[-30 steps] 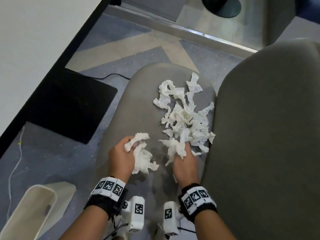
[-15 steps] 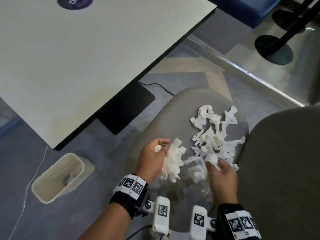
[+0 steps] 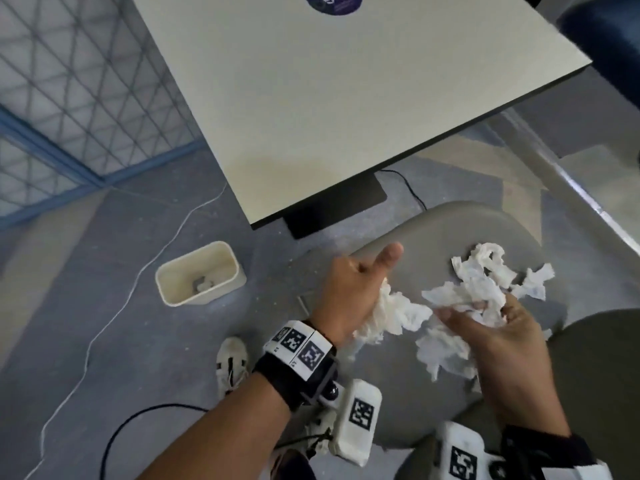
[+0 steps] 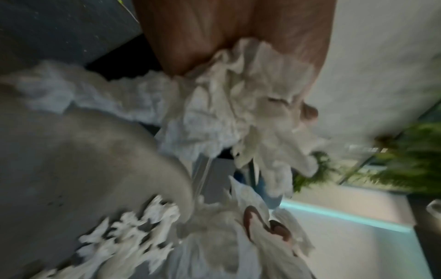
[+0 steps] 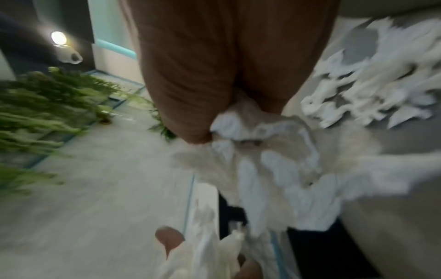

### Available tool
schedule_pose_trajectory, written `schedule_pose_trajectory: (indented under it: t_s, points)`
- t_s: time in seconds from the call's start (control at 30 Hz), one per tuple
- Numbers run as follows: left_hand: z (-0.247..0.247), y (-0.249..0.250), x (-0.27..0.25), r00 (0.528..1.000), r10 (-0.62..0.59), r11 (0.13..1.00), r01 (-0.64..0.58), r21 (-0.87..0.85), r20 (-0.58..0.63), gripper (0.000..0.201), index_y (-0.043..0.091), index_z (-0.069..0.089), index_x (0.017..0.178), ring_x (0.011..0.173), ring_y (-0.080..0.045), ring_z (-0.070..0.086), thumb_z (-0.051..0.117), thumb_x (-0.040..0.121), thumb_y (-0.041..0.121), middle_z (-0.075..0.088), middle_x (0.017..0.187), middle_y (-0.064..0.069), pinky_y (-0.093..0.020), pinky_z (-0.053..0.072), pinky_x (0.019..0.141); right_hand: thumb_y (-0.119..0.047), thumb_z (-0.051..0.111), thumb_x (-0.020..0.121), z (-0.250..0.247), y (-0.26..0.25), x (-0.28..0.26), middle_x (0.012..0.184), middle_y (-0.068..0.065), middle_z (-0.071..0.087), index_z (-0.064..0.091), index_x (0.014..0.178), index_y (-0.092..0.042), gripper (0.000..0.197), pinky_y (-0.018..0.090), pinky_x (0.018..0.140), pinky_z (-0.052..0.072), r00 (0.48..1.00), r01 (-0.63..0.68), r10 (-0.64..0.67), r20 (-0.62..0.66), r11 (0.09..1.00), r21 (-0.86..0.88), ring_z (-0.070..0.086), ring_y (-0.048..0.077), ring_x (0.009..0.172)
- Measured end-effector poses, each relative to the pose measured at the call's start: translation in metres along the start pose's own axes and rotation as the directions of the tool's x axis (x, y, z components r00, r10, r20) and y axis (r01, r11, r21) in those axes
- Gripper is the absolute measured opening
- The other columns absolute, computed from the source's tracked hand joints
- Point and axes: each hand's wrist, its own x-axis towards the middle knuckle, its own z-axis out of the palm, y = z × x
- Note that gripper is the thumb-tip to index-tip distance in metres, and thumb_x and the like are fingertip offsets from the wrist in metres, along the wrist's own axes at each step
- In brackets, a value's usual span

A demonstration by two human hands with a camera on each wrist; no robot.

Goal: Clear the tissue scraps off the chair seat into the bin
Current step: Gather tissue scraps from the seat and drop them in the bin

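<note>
Now both hands hold white torn tissue scraps (image 3: 481, 285) above the grey chair seat (image 3: 426, 244).
Left hand (image 3: 349, 292) grip clutches a wad, right hand (image 3: 502, 327) grip likewise; cream plastic bin (image 3: 199, 273) on floor lies left, nearer left hand.

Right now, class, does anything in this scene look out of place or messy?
Yes. Torn tissue scraps lie strewn over the grey chair seat, litter where someone would sit. Both hands hold bunches; the bin stands upright on the floor.
</note>
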Motion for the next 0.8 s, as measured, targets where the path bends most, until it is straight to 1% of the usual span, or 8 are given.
schedule_pose_trajectory:
  t_s: [0.1,0.2,0.3,0.37,0.43,0.53,0.63,0.8]
  points:
    - [-0.048,0.024,-0.023,0.996,0.090,0.990,-0.087,-0.110,0.020,0.048,0.019,0.043,0.060,0.050,-0.010,0.036,0.086,0.080,0.027,0.040,0.054,0.004,-0.021,0.037,0.049,-0.009,0.071,0.095,0.026,-0.047,-0.019,0.095,0.006,0.084,0.078,0.103,-0.016,0.013,0.033,0.069,0.064,0.980,0.113,-0.117,0.160,0.993,0.030,0.080,0.024,0.083]
    - [-0.102,0.048,-0.046,0.980,0.193,0.963,-0.200,-0.182,-0.054,0.038,0.014,0.048,0.069,0.060,-0.011,0.053,0.080,0.082,-0.001,0.055,0.065,-0.001,-0.024,0.048,0.059,-0.012,0.068,0.098,0.066,-0.093,-0.035,0.085,0.000,0.082,0.079,0.094,-0.020,0.014,0.024,0.065,0.061,0.943,0.258,-0.267,0.200,0.964,0.070,0.077,0.013,0.075]
    - [-0.160,0.068,-0.063,0.941,0.272,0.922,-0.315,-0.225,-0.201,0.017,0.006,0.060,0.087,0.082,-0.024,0.073,0.070,0.088,-0.008,0.076,0.086,-0.013,-0.039,0.059,0.079,-0.018,0.063,0.099,0.124,-0.129,-0.038,0.073,0.010,0.072,0.074,0.089,-0.011,0.016,0.043,0.059,0.054,0.891,0.336,-0.362,0.275,0.932,0.138,0.064,0.026,0.064]
    - [-0.197,0.073,-0.066,0.893,0.316,0.908,-0.382,-0.170,-0.321,0.011,0.004,0.069,0.097,0.078,-0.023,0.075,0.069,0.090,-0.005,0.078,0.083,-0.009,-0.035,0.061,0.076,-0.012,0.056,0.097,0.172,-0.149,-0.036,0.064,0.007,0.060,0.071,0.084,-0.005,0.021,0.039,0.056,0.044,0.856,0.359,-0.399,0.329,0.916,0.178,0.052,0.021,0.060]
    - [-0.233,0.075,-0.064,0.839,0.326,0.908,-0.406,-0.103,-0.435,0.009,0.011,0.075,0.095,0.064,-0.011,0.069,0.069,0.094,0.004,0.075,0.073,0.004,-0.025,0.056,0.064,-0.010,0.056,0.098,0.229,-0.167,-0.034,0.059,-0.005,0.061,0.072,0.073,-0.016,0.031,0.029,0.056,0.043,0.832,0.375,-0.420,0.362,0.907,0.190,0.053,0.014,0.057]
    - [-0.284,0.061,-0.050,0.774,0.280,0.933,-0.358,-0.029,-0.568,0.024,0.026,0.075,0.074,0.052,-0.006,0.055,0.067,0.097,0.026,0.065,0.057,0.010,-0.023,0.046,0.054,-0.043,0.061,0.101,0.314,-0.178,-0.035,0.056,0.010,0.049,0.052,0.060,-0.003,0.058,0.040,0.049,0.038,0.813,0.305,-0.382,0.440,0.922,0.239,0.045,0.021,0.055]
    - [-0.326,0.031,-0.021,0.742,0.110,0.955,-0.264,-0.138,-0.661,0.053,0.023,0.055,0.052,0.042,-0.016,0.042,0.058,0.100,0.044,0.050,0.050,-0.006,-0.025,0.034,0.043,-0.047,0.062,0.100,0.389,-0.163,-0.027,0.055,0.007,0.041,0.048,0.058,-0.011,0.057,0.033,0.049,0.034,0.831,0.179,-0.274,0.485,0.956,0.234,0.038,0.020,0.054]
    - [-0.386,-0.057,0.035,0.736,-0.043,0.994,-0.034,-0.100,-0.675,0.051,0.022,0.052,0.063,0.044,-0.013,0.045,0.051,0.098,0.059,0.054,0.057,-0.002,-0.021,0.036,0.044,-0.055,0.059,0.097,0.491,-0.085,0.028,0.049,-0.006,0.052,0.056,0.049,-0.018,0.061,0.041,0.063,0.046,0.895,0.126,-0.104,0.435,0.992,-0.020,0.050,0.022,0.059]
